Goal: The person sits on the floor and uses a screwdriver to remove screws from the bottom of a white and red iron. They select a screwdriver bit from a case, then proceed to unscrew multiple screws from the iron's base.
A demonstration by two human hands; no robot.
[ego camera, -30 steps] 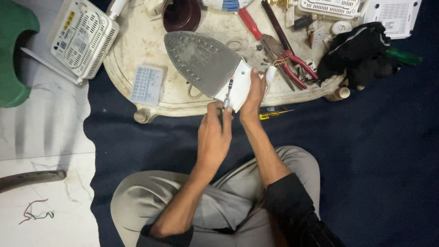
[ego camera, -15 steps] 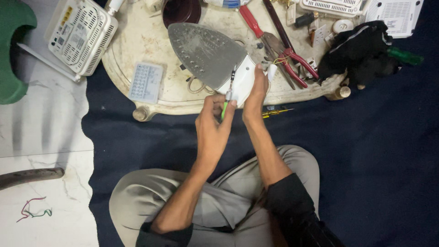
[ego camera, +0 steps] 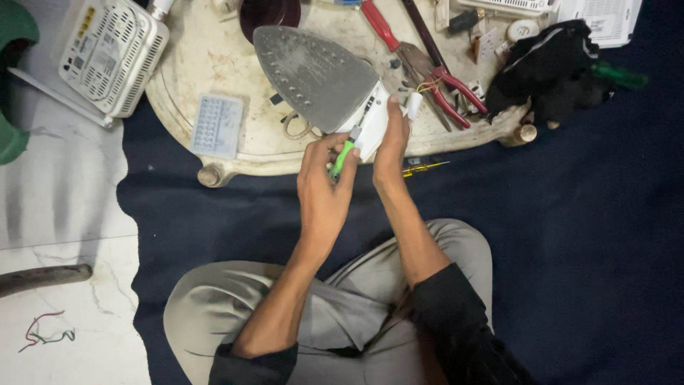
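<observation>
Iron (ego camera: pixel 313 75) lies on its side near the front edge of the round low table (ego camera: pixel 214 64), grey soleplate facing up and white rear end toward us. Our right hand (ego camera: pixel 390 139) is clamped on that white rear end, thumb along its side, steadying it at the table's front edge. Our left hand (ego camera: pixel 324 178) is closed around a green-handled screwdriver (ego camera: pixel 343 156), whose tip is set against the back of the iron, just beside the right hand.

On the table behind the iron we see red-handled pliers (ego camera: pixel 445 78) toward the right edge, and a second red-handled tool (ego camera: pixel 381 27) at the back edge. A small pale blue keypad (ego camera: pixel 217 125) lies near the left front edge. A black cloth (ego camera: pixel 552 68) hangs over the right edge, with a green tool handle (ego camera: pixel 618 75) poking out beyond it. A white router (ego camera: pixel 114 53) sits off the table's left edge on the pale floor. A yellow-tipped tester (ego camera: pixel 422 167) lies on the dark blue mat just below the front edge, near our right wrist.
</observation>
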